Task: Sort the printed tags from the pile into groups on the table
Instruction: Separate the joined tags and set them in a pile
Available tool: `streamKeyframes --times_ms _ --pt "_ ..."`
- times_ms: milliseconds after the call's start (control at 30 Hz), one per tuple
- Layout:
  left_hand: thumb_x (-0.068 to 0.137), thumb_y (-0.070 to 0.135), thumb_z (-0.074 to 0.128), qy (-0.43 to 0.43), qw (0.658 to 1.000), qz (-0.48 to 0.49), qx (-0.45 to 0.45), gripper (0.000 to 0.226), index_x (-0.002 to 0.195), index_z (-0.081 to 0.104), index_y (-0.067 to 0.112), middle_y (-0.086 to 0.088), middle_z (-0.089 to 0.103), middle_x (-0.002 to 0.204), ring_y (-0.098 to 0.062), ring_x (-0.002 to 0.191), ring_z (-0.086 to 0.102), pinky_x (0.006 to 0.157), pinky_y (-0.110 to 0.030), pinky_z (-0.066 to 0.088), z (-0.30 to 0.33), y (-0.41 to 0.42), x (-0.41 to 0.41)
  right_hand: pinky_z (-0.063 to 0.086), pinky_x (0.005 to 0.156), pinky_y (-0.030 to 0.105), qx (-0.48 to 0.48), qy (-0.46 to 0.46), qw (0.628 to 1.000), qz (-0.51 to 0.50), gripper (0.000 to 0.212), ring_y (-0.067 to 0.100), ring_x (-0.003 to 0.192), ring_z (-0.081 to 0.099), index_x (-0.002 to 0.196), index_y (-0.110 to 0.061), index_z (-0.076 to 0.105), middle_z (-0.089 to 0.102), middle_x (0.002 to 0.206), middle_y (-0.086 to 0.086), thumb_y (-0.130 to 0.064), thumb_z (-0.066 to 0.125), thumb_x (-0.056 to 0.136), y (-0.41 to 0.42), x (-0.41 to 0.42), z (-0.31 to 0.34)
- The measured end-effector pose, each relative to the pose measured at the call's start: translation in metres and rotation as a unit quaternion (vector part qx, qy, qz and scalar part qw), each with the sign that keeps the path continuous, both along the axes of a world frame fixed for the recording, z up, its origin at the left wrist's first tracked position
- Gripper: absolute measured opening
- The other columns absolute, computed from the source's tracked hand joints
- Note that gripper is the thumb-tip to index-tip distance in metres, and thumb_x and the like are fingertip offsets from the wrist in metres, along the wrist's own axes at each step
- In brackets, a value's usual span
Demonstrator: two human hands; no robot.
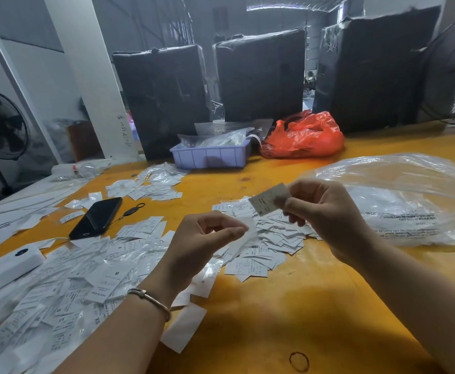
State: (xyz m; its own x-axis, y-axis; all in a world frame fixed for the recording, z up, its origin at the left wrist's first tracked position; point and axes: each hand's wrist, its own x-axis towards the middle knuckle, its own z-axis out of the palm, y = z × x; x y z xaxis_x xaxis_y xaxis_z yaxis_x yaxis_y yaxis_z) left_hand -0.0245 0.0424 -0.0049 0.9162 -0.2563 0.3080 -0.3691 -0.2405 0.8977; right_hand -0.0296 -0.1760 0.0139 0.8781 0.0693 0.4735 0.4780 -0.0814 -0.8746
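Tags: one printed tag (270,198) is up in the air, pinched by right hand (326,211) between thumb and fingers; print on it too blurred to read.
Right grip: clamped on that tag, fingers curled around its right edge.
Left grip: left hand (207,238) pinches a thin clear sleeve (249,233) w/ thumb and forefinger; sleeve hangs down below the fingertips, just left-below the held tag.
Middle pile (264,244): loose white tags on the bench, directly under and behind both hands.
Left heap (67,287): much bigger spread of tags and clear sleeves, left of left hand; letters M, S, XS visible on some.
Far group (150,184): smaller bunch of tags beyond left hand, near a purple tray (210,156).
Bench (288,319): yellow-orange top, carries all of it.
Other things: black phone (96,217) left of left hand; white box device (7,265) at far left; big clear plastic bag (409,198) right of right hand; red bag (304,136) beside the tray.
Wrist: bracelet (150,298) on left arm.
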Motion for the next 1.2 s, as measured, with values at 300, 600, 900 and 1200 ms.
streamKeyframes --times_ms 300,600,900,1200 --pt "0.082 0.01 0.075 -0.052 0.997 -0.029 0.045 0.002 0.082 0.074 0.008 -0.004 0.074 0.08 -0.019 0.077 0.071 0.073 -0.022 0.056 0.002 -0.003 -0.002 0.05 0.057 0.016 -0.041 -0.133 0.99 -0.003 0.004 0.012 0.062 0.067 0.085 -0.002 0.069 0.073 0.076 0.006 -0.006 0.067 0.084 0.009 -0.018 0.012" --pt "0.08 0.012 0.076 -0.066 0.995 -0.033 0.065 0.004 0.083 0.076 0.009 -0.003 0.074 0.079 -0.016 0.076 0.071 0.072 -0.02 0.056 0.0 -0.004 -0.003 0.053 0.056 0.016 -0.098 -0.144 0.985 -0.012 0.018 0.007 0.059 0.068 0.088 -0.016 0.067 0.073 0.08 -0.006 -0.003 0.074 0.078 0.013 -0.023 0.012" --pt "0.08 0.015 0.076 -0.073 0.994 -0.028 0.071 0.008 0.084 0.076 0.008 0.0 0.074 0.077 -0.013 0.074 0.07 0.07 -0.018 0.054 0.001 -0.004 -0.005 0.043 0.056 0.011 -0.224 -0.209 0.945 -0.117 0.009 0.005 0.059 0.064 0.085 -0.01 0.072 0.072 0.073 -0.007 -0.008 0.077 0.077 0.012 -0.017 0.007" --pt "0.077 0.025 0.074 -0.075 0.995 -0.031 0.062 0.016 0.086 0.076 0.012 0.0 0.075 0.079 -0.015 0.075 0.071 0.071 -0.02 0.056 0.001 -0.004 -0.006 0.051 0.055 0.024 -0.222 -0.205 0.944 -0.128 0.006 0.007 0.059 0.065 0.081 -0.01 0.071 0.071 0.069 -0.004 -0.007 0.075 0.078 0.009 -0.018 0.009"
